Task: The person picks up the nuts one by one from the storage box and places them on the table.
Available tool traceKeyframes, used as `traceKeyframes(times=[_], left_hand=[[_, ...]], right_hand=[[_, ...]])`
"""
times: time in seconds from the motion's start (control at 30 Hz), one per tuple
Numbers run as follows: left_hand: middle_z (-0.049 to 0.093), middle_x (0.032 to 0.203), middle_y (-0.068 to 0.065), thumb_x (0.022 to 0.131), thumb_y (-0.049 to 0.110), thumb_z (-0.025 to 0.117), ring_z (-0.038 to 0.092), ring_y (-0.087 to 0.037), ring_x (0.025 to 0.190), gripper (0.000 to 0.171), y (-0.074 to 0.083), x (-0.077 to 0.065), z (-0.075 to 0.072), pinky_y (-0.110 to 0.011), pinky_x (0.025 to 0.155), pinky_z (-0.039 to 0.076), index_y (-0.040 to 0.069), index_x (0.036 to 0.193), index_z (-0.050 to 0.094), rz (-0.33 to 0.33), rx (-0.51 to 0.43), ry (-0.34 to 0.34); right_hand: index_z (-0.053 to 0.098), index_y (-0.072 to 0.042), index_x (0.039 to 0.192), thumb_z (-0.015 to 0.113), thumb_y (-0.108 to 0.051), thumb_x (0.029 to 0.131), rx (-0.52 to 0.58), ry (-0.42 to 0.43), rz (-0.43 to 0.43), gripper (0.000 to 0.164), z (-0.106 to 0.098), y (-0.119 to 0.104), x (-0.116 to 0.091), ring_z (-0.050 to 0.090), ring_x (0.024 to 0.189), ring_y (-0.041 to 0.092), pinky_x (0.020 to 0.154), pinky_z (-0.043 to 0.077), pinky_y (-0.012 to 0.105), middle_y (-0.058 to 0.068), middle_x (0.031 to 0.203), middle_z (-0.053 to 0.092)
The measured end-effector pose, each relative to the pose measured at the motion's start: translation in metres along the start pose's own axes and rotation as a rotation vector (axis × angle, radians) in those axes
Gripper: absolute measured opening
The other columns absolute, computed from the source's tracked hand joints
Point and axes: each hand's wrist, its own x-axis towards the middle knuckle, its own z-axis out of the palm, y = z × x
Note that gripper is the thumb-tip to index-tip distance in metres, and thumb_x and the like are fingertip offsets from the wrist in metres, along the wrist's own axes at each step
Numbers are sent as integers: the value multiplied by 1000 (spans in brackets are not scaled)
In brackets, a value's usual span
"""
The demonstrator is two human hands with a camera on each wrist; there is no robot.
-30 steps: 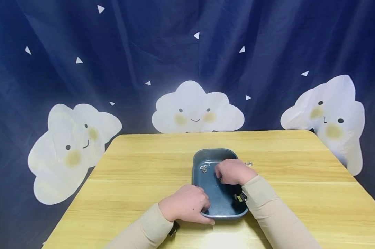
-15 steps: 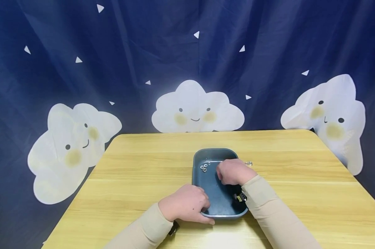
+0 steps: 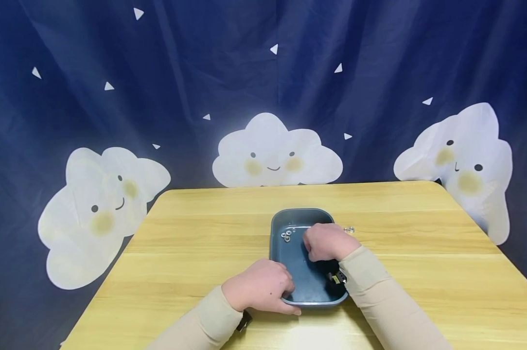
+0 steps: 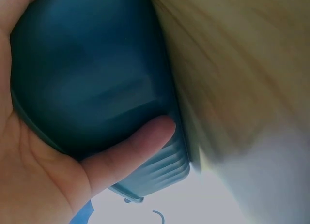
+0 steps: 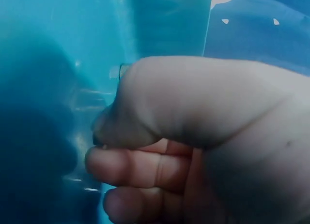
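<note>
Left hand [image 3: 261,285]: you grip the near-left corner of the deep blue tray [image 3: 305,287], thumb along the outer wall in the left wrist view, other fingers reaching over the rim to the inside. Tray rests on the wooden table [image 3: 198,228], apparently braced by this hold.

Right hand [image 3: 329,241]: inside the tray, over its right half, fingers curled, thumb bent down toward the fingertips. Whether you pinch anything, cannot tell; the tips are too blurred in the right wrist view and hidden from above.

Small metal nuts [image 3: 287,238]: three clustered on the tray floor, far left, one smaller piece [image 3: 293,230] just beyond. At least two loose nuts [image 3: 351,229] lie on the table, just outside the tray's right wall, past your right hand.

Step in hand, my judgement: fingertip work on small hardware, one hand working, one steadying. Next move likely calls for a fine thumb-and-finger pinch, knuckles kept out of your sight line, and firm left-hand pressure so the tray does not slide
</note>
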Motion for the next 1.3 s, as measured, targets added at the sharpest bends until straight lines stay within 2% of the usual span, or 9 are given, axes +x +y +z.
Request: traceKeyframes(times=[0.37,0.6,0.8,1.03,1.3], left_hand=[[40,57,20,83,68,68,42,1,56,51,-1,0,0,-20,52,35,30,55,48,-6,-37,-6],[38,56,19,83,68,68,39,1,55,53,-1,0,2,-19,51,33,30,54,46,-2,-51,-9],[39,57,19,83,69,66,41,0,56,53,-1,1,0,-19,52,34,29,55,47,-17,-42,-22],[39,57,18,83,69,66,42,-1,56,55,0,1,-1,-20,52,34,28,54,45,-18,-33,-19],[40,58,18,83,69,66,42,-1,56,53,-2,1,1,-20,52,35,29,55,47,-14,-43,-19]], right_hand=[[60,-24,70,72,-16,79,65,6,-34,16,-3,4,0,52,60,12,61,46,34,-10,64,55],[61,-20,73,71,-11,79,112,9,-60,14,-5,5,0,52,61,13,62,46,33,-7,65,56],[58,-21,72,70,-10,81,114,62,-73,19,-13,3,-5,51,60,13,60,44,32,-8,66,54],[54,-22,72,67,-6,79,141,132,-112,21,-27,5,-16,48,60,12,59,41,29,-9,66,51],[57,-20,75,66,-5,80,159,174,-93,18,-43,6,-29,49,61,13,60,42,31,-7,68,52]])
